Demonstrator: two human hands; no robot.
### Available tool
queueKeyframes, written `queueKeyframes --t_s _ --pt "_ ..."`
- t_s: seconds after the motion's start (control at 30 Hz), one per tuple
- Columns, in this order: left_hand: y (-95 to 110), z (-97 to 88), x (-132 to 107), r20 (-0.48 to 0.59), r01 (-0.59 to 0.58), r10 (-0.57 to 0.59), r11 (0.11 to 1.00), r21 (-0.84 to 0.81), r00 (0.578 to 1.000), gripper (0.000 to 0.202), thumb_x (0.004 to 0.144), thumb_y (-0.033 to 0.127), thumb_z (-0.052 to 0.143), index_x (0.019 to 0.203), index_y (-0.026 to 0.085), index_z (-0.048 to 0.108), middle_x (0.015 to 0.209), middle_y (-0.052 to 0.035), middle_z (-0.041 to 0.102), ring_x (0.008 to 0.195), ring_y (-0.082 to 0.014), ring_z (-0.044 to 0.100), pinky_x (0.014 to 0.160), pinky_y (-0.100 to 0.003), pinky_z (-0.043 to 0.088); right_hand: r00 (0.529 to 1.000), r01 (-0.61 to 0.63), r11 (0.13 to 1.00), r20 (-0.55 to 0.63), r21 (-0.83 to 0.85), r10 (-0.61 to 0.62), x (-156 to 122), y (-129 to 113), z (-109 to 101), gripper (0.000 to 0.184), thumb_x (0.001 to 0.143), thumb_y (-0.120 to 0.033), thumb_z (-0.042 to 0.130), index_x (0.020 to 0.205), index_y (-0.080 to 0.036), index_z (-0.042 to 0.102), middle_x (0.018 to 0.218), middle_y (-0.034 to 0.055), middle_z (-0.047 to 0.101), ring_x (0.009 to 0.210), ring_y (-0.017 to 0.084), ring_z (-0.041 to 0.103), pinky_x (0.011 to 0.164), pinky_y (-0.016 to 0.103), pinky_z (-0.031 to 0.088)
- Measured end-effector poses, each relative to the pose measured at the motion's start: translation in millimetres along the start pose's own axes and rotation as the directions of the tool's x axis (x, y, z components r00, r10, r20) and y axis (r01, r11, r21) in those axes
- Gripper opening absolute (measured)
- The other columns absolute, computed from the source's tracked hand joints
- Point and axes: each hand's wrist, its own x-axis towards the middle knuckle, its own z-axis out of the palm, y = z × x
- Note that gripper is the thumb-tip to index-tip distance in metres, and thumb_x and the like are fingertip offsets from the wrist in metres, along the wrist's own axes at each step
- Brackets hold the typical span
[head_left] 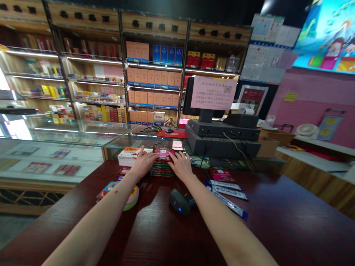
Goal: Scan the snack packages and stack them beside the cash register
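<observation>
My left hand [144,162] and my right hand [181,165] reach forward over the dark wooden counter. Between them lies a pink-red snack packet [163,154], gripped at its two ends. Beneath it is a pile of packets [161,170] with green and red edges. By my left hand stands a white and orange box [127,157], partly covered by the fingers. A black barcode scanner [179,202] rests on the counter nearer to me, between my forearms.
Round pink and green containers [132,198] and colourful packets [107,188] lie left, partly behind my forearm. Blue-white long sachets [229,190] and a red packet [221,174] lie right. Behind stand a cash register [222,142], a glass display case [55,155] and stocked shelves [154,88].
</observation>
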Motion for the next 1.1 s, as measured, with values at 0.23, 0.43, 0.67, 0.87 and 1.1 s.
queueKeyframes --t_s 0.23,0.43,0.67,0.87,1.1 --pt "3 -1.3 1 -0.007 -0.009 0.009 1.000 0.021 1.000 0.034 0.097 0.021 0.044 0.121 0.027 0.067 0.122 -0.0039 0.073 0.121 -0.0242 0.063 0.125 -0.063 0.003 1.000 0.003 1.000 0.019 0.021 -0.004 -2 -1 -6 0.053 0.098 -0.047 0.053 0.147 -0.029 0.048 0.145 0.0097 0.058 0.140 0.030 0.041 0.116 0.053 0.026" --pt "14 -7.2 8 -0.015 -0.029 0.030 0.999 0.035 0.999 0.032 0.097 0.019 0.043 0.117 0.025 0.067 0.119 -0.0053 0.073 0.116 -0.0232 0.066 0.125 -0.061 0.009 1.000 -0.001 0.999 0.027 0.052 0.000 -8 4 -12 0.050 0.099 -0.045 0.051 0.147 -0.029 0.048 0.147 0.0082 0.056 0.141 0.029 0.041 0.117 0.052 0.026" --pt "55 -14.8 38 0.024 0.142 -0.140 0.981 -0.136 0.990 0.030 0.096 0.021 0.045 0.117 0.027 0.066 0.117 -0.0037 0.075 0.116 -0.0214 0.066 0.119 -0.055 0.028 1.000 -0.001 0.997 -0.027 0.080 0.003 -31 26 -21 0.045 0.101 -0.041 0.047 0.143 -0.025 0.052 0.145 0.0078 0.059 0.139 0.027 0.043 0.116 0.049 0.027" --pt "97 -16.2 59 0.063 0.035 -0.022 0.975 -0.221 0.998 0.030 0.094 0.020 0.047 0.115 0.026 0.067 0.117 -0.0022 0.075 0.112 -0.0192 0.067 0.124 -0.050 0.019 0.998 -0.064 0.997 -0.013 0.052 0.065 -59 60 -22 0.044 0.102 -0.038 0.046 0.142 -0.024 0.054 0.146 0.0078 0.057 0.139 0.025 0.043 0.115 0.046 0.029" --pt "130 13.3 72 0.160 -0.014 0.061 0.959 -0.283 0.985 0.029 0.094 0.018 0.047 0.114 0.025 0.067 0.121 -0.0028 0.073 0.114 -0.0192 0.066 0.123 -0.048 0.020 0.985 -0.173 0.985 0.012 0.009 0.172 -93 111 -24 0.043 0.101 -0.038 0.048 0.140 -0.024 0.056 0.144 0.0071 0.060 0.139 0.027 0.044 0.115 0.048 0.028"
